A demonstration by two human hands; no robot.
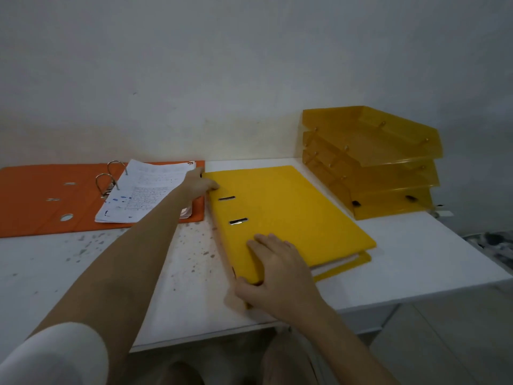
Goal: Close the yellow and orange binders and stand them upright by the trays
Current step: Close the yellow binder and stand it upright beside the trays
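The yellow binder (288, 212) lies flat and closed in the middle of the white table, spine to the left. My right hand (274, 273) grips its near spine corner, fingers on the cover and thumb against the edge. My left hand (198, 184) holds the far spine corner. The orange binder (52, 198) lies open flat at the left, its metal rings (107, 179) standing up and a stack of printed pages (147, 193) on its right half. Stacked amber trays (372, 162) stand at the back right, just beyond the yellow binder.
The white table (416, 251) carries speckled stains left of the yellow binder. A plain wall rises right behind the table. The table's right edge drops off to a tiled floor. My knees show under the front edge.
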